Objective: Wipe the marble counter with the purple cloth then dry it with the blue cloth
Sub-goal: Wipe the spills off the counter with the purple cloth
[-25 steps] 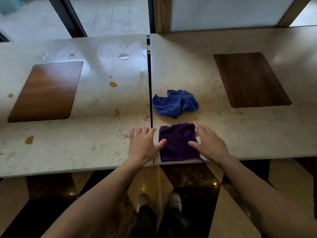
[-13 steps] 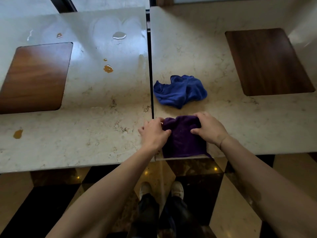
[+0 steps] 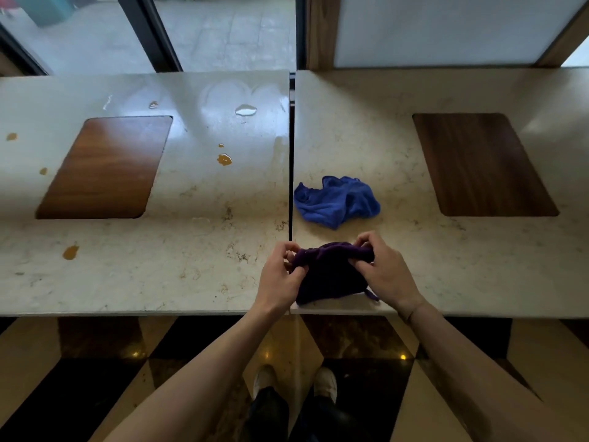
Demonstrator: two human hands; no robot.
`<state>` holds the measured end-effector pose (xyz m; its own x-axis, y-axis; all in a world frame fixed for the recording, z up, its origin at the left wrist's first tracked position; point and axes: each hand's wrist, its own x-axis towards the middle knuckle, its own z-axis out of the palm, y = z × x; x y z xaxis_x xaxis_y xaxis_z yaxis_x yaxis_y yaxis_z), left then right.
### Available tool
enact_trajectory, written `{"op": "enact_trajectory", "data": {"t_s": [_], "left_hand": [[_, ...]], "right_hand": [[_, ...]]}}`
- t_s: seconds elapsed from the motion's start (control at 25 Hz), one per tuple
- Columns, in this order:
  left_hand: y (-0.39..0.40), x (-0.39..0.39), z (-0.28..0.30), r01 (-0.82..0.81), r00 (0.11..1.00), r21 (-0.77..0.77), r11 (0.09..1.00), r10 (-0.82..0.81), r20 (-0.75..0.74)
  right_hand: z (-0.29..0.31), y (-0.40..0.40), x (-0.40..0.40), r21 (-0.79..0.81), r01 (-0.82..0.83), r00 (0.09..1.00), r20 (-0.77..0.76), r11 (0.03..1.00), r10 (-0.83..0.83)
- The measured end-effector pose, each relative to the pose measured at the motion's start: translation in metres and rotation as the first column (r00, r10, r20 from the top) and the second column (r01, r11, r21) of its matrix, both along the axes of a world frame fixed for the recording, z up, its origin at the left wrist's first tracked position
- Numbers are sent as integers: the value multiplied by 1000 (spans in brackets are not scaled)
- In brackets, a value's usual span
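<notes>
The marble counter [image 3: 414,275] spans the full width of the view as two slabs divided by a dark vertical seam [image 3: 291,173]; both outer ends are cut off by the frame edges. Each slab carries an inset wooden panel: the left panel [image 3: 105,167] and the right panel [image 3: 481,164]. Behind the counter stand glass panes with dark frames; below the near edge lies a polished floor in black and tan. The left slab bears several amber spill spots, including one [image 3: 224,159] near the seam and one [image 3: 70,252] near the front edge, plus a clear puddle [image 3: 245,110] toward the back. The blue cloth [image 3: 336,200] lies crumpled on the right slab, just beside the seam. Nearer the front edge, the purple cloth [image 3: 328,275] is bunched along its upper edge, while its lower part hangs down to the counter. The left hand [image 3: 279,279] pinches the cloth's left upper corner between thumb and curled fingers; the right hand [image 3: 387,272] pinches the right upper corner likewise. Fingertips behind the fabric are hidden. A loose thread or tag at the cloth's lower right is too small to identify. Two light shoes [image 3: 325,384] show below, partly cut off.
</notes>
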<state>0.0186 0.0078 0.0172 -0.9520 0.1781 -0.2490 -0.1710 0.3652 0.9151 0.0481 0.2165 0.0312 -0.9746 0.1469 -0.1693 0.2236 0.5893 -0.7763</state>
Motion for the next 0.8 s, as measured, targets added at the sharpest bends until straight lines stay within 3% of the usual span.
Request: {"op": "enact_trajectory", "data": {"t_s": [0.24,0.48,0.8], "left_hand": [[-55,15,50,-210,964,37,977,213,-156],[-129,16,77,-309,929,49,950,313,-196],[-222,1,79,-182,968,118,976,199,-154]], "right_hand": [[41,-56,-14,-83,-182,961,-225,980,160],[63,-130,-30,-88,-302,921,-283,949,267],[64,-224,-23,-50,-182,935,-317,982,157]]}}
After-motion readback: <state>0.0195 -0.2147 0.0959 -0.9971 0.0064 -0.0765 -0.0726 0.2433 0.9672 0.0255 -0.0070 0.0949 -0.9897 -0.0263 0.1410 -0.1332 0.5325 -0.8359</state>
